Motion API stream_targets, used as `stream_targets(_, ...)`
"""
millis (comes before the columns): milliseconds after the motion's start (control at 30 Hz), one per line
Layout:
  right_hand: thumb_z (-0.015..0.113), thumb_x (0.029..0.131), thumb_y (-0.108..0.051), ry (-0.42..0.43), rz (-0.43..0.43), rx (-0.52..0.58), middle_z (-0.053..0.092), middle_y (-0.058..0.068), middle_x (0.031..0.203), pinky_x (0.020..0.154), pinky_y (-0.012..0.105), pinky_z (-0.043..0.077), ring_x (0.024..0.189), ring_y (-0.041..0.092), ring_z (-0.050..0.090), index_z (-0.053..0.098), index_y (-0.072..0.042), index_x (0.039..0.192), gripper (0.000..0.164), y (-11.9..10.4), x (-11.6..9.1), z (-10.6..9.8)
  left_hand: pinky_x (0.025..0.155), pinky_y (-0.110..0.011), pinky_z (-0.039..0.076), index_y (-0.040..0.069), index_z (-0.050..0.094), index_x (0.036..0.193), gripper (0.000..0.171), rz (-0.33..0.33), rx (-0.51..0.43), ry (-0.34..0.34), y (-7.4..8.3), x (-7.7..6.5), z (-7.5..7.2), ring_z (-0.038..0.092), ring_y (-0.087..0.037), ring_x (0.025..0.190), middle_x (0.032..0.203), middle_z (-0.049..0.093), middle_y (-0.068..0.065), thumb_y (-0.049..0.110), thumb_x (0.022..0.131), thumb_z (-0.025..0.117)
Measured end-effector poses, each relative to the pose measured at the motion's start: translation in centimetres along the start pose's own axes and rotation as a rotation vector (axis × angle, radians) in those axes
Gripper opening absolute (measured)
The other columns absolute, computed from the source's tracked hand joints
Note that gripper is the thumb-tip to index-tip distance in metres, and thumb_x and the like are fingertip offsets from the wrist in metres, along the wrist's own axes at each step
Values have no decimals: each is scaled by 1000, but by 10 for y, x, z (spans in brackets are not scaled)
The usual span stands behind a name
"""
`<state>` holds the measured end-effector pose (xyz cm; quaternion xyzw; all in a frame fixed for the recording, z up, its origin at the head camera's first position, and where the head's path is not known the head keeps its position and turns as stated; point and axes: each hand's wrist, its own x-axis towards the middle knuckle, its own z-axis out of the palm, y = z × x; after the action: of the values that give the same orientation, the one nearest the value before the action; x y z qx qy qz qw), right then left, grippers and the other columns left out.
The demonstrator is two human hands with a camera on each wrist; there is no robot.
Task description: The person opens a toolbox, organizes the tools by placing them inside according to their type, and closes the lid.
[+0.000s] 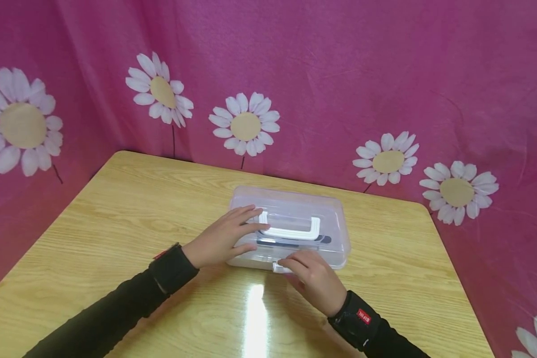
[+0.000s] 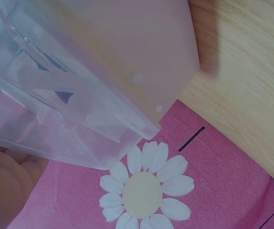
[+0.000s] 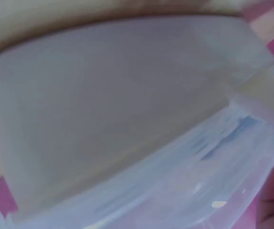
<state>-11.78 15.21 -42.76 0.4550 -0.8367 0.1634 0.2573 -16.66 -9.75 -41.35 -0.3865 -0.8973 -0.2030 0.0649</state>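
A clear plastic storage box [image 1: 331, 209] with a white carrying handle [image 1: 295, 233] on its lid stands on the table, its lid down. My left hand [image 1: 221, 236] rests on the lid's left side, fingers spread and mostly straight, the fingertips beside the handle. At the front edge, the fingers of my right hand [image 1: 315, 278] curl onto the white latch [image 1: 279, 267]. Dark, long shapes show through the lid below the handle; their kind cannot be told. In the right wrist view the box's front wall [image 3: 103, 105] fills most of the picture, with the latch [image 3: 263, 98] at right.
The wooden table [image 1: 138, 214] extends around the box on all sides. Behind it and along both sides hangs a pink curtain [image 1: 313, 99] printed with large white flowers. A bright light reflection lies on the tabletop in front of the box.
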Motion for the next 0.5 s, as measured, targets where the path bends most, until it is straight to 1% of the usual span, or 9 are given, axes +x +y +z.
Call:
stream_targets(67, 84, 59, -2, 40, -27, -26, 68, 2, 88, 76, 31, 53, 83, 16, 64, 69, -7, 96, 40, 3, 2, 1, 112, -47, 31, 22, 53, 133, 48, -5, 1, -1, 0, 0, 0, 32, -28, 140, 147, 42, -9, 33, 88, 65)
stream_targets(200, 76, 69, -4, 55, -84, -96, 67, 5, 92, 76, 31, 53, 85, 17, 63, 69, -6, 99, 31, 9, 2, 3, 112, -47, 31, 22, 53, 133, 49, -17, 3, -7, 1, 0, -1, 32, -27, 140, 147, 41, -8, 33, 87, 65)
stream_targets(267, 68, 76, -4, 57, -118, -151, 66, 6, 94, 77, 30, 53, 86, 18, 63, 68, -6, 101, 26, 10, 1, 6, 112, -47, 31, 23, 53, 134, 49, -22, 1, -12, 2, 0, -1, 32, -27, 140, 148, 41, -8, 33, 87, 65)
stream_targets(333, 59, 85, -5, 69, -155, -206, 66, 7, 96, 78, 30, 53, 88, 19, 62, 68, -5, 103, 20, 12, -1, 9, 112, -46, 31, 23, 53, 134, 49, -25, 0, -14, 2, 0, -1, 31, -27, 140, 148, 41, -8, 33, 87, 65)
stream_targets(367, 54, 90, -4, 80, -174, -230, 66, 7, 97, 78, 31, 53, 88, 20, 62, 67, -4, 104, 20, 13, -2, 11, 112, -46, 31, 23, 53, 134, 49, -27, -1, -14, 2, 0, -1, 31, -27, 140, 148, 41, -8, 33, 87, 65)
stream_targets(433, 43, 97, -5, 104, -204, -271, 66, 9, 98, 79, 31, 52, 89, 21, 62, 67, -3, 106, 25, 15, -5, 16, 112, -46, 30, 23, 53, 134, 49, -29, -2, -14, 2, -1, -1, 31, -27, 140, 148, 41, -8, 33, 87, 65)
stream_targets(500, 34, 101, -8, 114, -222, -294, 66, 10, 99, 81, 31, 52, 90, 22, 61, 65, -2, 108, 32, 16, -8, 20, 112, -46, 30, 23, 53, 134, 49, -30, -3, -13, 3, -1, -1, 31, -27, 140, 148, 41, -7, 33, 88, 65)
